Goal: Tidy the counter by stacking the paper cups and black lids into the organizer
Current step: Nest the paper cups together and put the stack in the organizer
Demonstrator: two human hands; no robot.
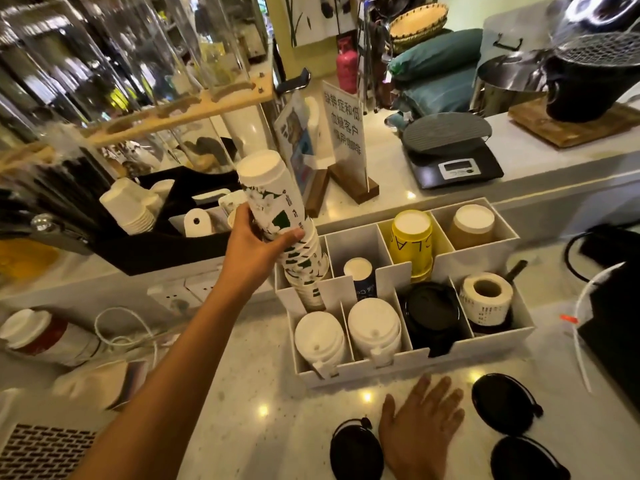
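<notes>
My left hand (256, 244) grips a tall stack of white paper cups with a green print (277, 202), upside down and tilted, its lower end inside the back left compartment of the white organizer (485, 348). My right hand (420, 424) lies flat and open on the counter in front of the organizer. Three black lids lie loose on the counter: one left of that hand (356, 452) and two right of it (504, 403) (526, 459). More black lids (433, 313) are stacked in a front compartment. White lids (320, 337) (374, 327), yellow cups (412, 237) and brown cups (472, 226) fill other compartments.
A roll of labels (486, 296) sits in the front right compartment. A black tray with white cups (128, 206) stands to the left. On the raised ledge behind are a sign (344, 133), a black scale (450, 157) and a black bucket (588, 81). A dark machine (616, 327) borders the right.
</notes>
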